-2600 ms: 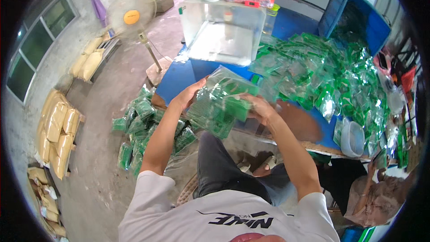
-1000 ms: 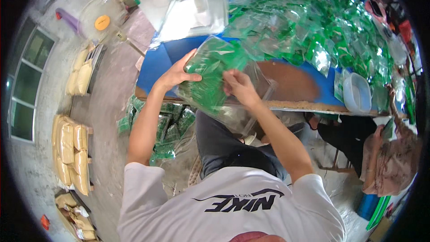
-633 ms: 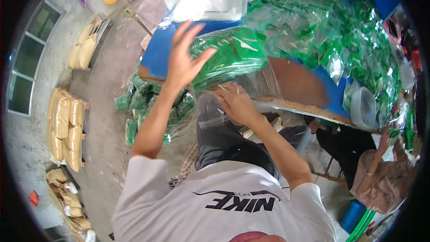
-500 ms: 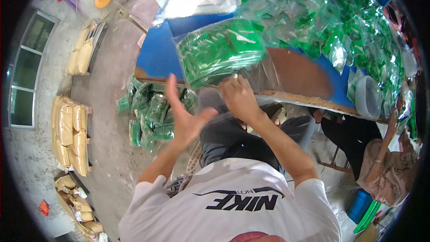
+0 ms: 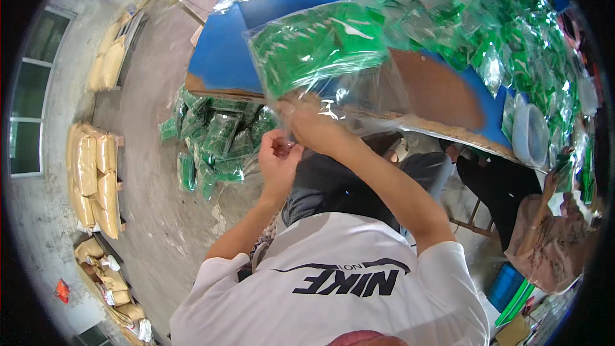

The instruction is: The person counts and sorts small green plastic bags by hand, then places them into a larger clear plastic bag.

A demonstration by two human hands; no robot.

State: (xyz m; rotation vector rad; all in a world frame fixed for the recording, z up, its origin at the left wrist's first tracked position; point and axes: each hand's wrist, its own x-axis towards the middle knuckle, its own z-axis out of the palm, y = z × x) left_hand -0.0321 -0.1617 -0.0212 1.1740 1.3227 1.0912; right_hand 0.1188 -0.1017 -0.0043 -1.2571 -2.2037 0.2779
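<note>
A large clear plastic bag (image 5: 368,93) lies at the near edge of the blue table, with a thick stack of green packets (image 5: 320,45) inside. Its loose, crinkled end hangs toward me over the edge. Slightly blurred, my right hand (image 5: 314,127) is closed on that loose plastic near the bag's left corner. My left hand (image 5: 280,157) is just below and left of it, fingers curled and thumb pressed in. What the left fingers pinch, if anything, is too small to make out.
Loose green packets (image 5: 448,19) heap across the table's far right, beside a translucent tub (image 5: 529,134). Filled green bags (image 5: 221,134) lie on the floor at left. Tan sacks (image 5: 96,176) stand by the wall. Another person's arm (image 5: 538,214) is at right.
My left hand has gone from spread fingers to a curled pinch and moved right. My right hand has slid left along the bag's near end, meeting the left.
</note>
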